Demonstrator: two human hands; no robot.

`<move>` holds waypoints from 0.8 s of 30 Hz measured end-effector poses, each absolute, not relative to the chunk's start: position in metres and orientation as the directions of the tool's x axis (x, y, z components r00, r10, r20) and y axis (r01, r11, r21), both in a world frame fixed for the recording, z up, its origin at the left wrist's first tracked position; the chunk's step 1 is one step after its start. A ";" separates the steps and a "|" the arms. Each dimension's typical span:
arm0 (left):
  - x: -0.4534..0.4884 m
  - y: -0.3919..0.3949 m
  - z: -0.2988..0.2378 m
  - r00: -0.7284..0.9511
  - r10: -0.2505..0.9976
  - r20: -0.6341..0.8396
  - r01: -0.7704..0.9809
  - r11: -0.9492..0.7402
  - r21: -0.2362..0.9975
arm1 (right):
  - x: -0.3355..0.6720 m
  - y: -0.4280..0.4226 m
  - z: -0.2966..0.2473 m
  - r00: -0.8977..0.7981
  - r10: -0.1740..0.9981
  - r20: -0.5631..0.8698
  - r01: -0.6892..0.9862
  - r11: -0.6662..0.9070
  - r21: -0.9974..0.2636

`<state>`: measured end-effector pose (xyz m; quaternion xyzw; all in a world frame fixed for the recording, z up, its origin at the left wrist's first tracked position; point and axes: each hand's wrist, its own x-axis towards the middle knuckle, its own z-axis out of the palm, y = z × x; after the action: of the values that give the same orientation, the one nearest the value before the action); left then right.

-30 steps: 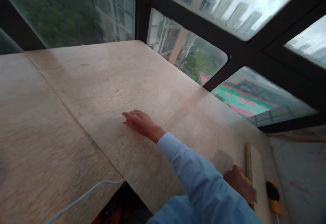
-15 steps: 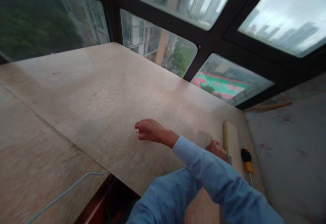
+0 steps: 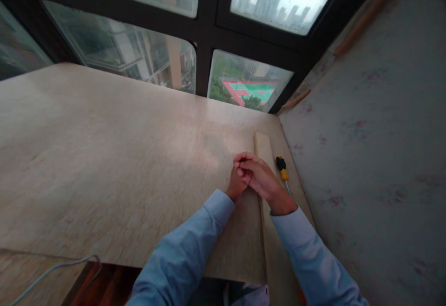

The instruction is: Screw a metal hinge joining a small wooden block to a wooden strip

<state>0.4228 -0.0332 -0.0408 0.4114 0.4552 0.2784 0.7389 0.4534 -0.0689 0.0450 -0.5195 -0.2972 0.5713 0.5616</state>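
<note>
Both my hands meet over the tabletop, just left of a long pale wooden board point(image 3: 264, 146). My left hand point(image 3: 238, 184) is closed, and its fingers are largely hidden behind my right hand point(image 3: 259, 178). The right thumb and fingertips are pinched together against the left fingers. Whatever lies between the fingertips is too small and too covered to make out. A screwdriver point(image 3: 282, 168) with a black and yellow handle lies to the right of the board, apart from both hands.
The pale stone-patterned tabletop point(image 3: 121, 157) reaches to dark-framed windows point(image 3: 205, 32). On the right it meets a flower-patterned wall point(image 3: 369, 166). A light cable point(image 3: 55, 267) runs over the front left edge, beside a reddish-brown opening point(image 3: 108, 280).
My right hand has come back from the left, where it pinched a small thin piece, to meet my left hand. The arms are uncrossed now. My view has turned right.
</note>
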 end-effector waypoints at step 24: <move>0.420 -0.032 -0.053 0.436 0.858 -0.270 -0.019 0.309 0.951 | 0.541 -0.131 -0.013 0.332 0.943 0.029 0.709 -0.229 -0.667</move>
<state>0.4205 -0.0324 -0.0530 0.4942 0.4248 0.3185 0.6884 0.5405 -0.1313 -0.0127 -0.7594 -0.5438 0.1950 0.2993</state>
